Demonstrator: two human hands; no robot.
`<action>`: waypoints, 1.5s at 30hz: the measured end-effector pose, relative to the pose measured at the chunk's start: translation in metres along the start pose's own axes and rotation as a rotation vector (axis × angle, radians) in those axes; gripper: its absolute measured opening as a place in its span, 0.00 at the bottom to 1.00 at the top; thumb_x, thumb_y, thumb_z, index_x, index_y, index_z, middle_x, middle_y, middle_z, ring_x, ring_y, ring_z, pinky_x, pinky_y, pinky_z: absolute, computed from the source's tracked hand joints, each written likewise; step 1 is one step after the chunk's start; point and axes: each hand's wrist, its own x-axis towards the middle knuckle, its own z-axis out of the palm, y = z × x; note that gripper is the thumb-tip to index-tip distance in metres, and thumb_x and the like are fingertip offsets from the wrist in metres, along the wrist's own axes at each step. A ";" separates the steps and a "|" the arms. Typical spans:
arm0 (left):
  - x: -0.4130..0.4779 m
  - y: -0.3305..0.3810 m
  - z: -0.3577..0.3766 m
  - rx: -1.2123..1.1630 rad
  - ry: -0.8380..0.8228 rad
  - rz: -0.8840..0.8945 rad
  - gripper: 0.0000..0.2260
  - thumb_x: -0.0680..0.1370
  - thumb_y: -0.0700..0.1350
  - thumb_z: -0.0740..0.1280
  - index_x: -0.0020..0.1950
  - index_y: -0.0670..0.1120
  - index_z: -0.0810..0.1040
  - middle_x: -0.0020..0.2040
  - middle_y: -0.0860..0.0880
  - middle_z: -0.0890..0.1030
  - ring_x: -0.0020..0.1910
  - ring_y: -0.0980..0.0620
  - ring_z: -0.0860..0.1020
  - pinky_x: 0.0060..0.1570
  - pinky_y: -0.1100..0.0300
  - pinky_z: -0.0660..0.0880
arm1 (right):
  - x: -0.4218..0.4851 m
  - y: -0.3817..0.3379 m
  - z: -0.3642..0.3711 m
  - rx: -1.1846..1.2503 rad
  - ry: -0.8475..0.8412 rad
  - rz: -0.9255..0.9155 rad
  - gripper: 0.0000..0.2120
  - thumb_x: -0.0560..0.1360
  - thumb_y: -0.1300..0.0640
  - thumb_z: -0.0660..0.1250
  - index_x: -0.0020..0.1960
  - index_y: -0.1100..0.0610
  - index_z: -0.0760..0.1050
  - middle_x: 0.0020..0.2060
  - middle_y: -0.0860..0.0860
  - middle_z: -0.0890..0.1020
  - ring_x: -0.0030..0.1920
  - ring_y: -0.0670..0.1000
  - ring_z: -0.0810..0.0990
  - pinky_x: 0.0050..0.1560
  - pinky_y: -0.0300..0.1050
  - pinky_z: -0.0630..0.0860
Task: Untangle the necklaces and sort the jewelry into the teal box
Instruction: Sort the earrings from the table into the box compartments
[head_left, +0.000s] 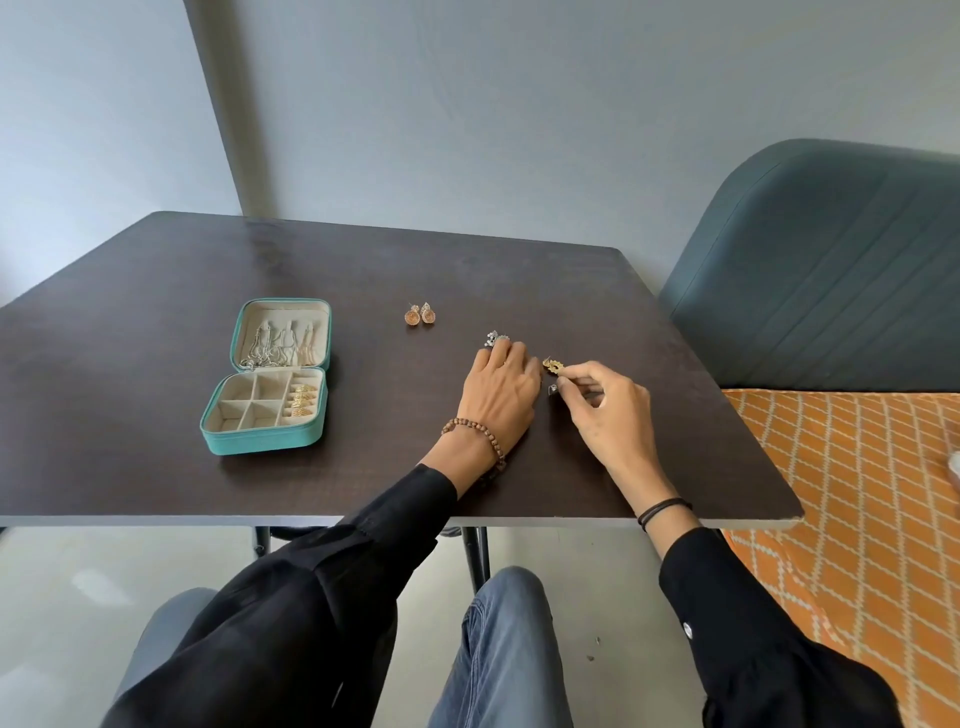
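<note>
The teal box lies open at the left of the dark table. Necklaces hang inside its lid and gold rings sit in its right-hand slots. My right hand pinches a small gold earring just above the table. A small silver piece lies under that hand's fingers. My left hand lies palm down with its fingertips on a silver jewelry piece. A pair of round orange-gold earrings lies farther back, apart from both hands.
A teal upholstered chair stands to the right of the table, beside an orange patterned cloth. The table's front edge runs just above my knees.
</note>
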 end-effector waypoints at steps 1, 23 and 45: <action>0.000 0.001 -0.003 0.016 -0.005 0.001 0.07 0.67 0.42 0.74 0.43 0.47 0.80 0.43 0.47 0.78 0.46 0.45 0.78 0.43 0.56 0.73 | 0.000 -0.001 0.000 -0.008 0.001 -0.020 0.05 0.77 0.59 0.72 0.52 0.55 0.85 0.43 0.46 0.86 0.42 0.40 0.82 0.43 0.28 0.76; -0.038 -0.032 -0.096 -1.471 -0.219 -0.659 0.09 0.75 0.39 0.73 0.55 0.41 0.84 0.46 0.46 0.85 0.45 0.56 0.81 0.45 0.67 0.76 | -0.016 -0.070 -0.003 0.678 -0.210 0.203 0.09 0.75 0.58 0.76 0.53 0.60 0.84 0.45 0.55 0.88 0.45 0.46 0.85 0.47 0.36 0.78; -0.039 -0.078 -0.116 -1.737 -0.338 -0.974 0.16 0.81 0.49 0.65 0.59 0.38 0.81 0.52 0.41 0.85 0.52 0.48 0.85 0.53 0.57 0.80 | 0.008 -0.099 0.025 0.854 -0.397 0.459 0.14 0.81 0.54 0.68 0.55 0.65 0.84 0.45 0.56 0.84 0.45 0.48 0.81 0.49 0.39 0.80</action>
